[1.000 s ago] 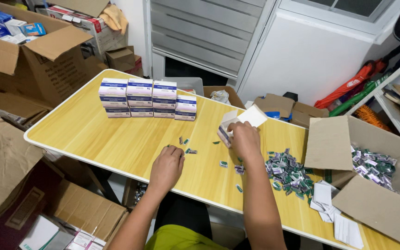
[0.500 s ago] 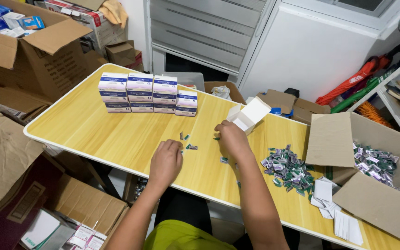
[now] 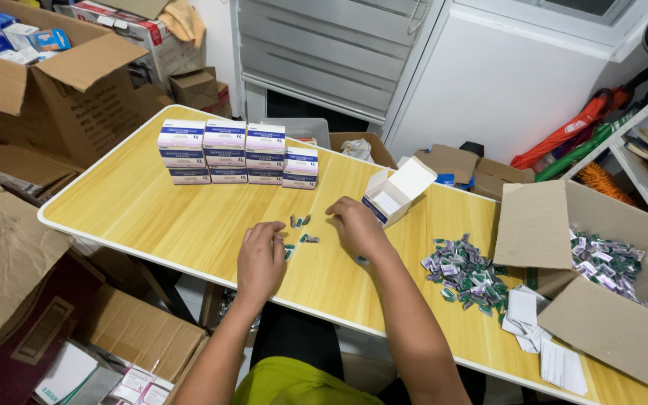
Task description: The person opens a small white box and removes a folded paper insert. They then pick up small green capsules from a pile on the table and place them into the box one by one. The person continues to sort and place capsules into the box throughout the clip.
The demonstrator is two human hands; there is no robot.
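Small green sachets (image 3: 299,229) lie loose on the yellow wood-grain table (image 3: 151,217), between both hands. Left hand (image 3: 260,259) rests palm down, fingers curled loosely on the sachets at its fingertips, pinching nothing visible. Right hand (image 3: 355,225) palm down, fingers bent just beside the open white carton (image 3: 397,193); grip can't be told. Sachet pile (image 3: 466,271) sits further right, stacked boxes (image 3: 238,152) behind.

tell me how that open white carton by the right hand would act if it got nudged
The open white carton probably slides or tips easily: it looks like thin card, seems empty inside, and lies tilted on the smooth table. Its raised flap would likely bend rather than resist. The right hand is beside it, so a light bump could shift it.
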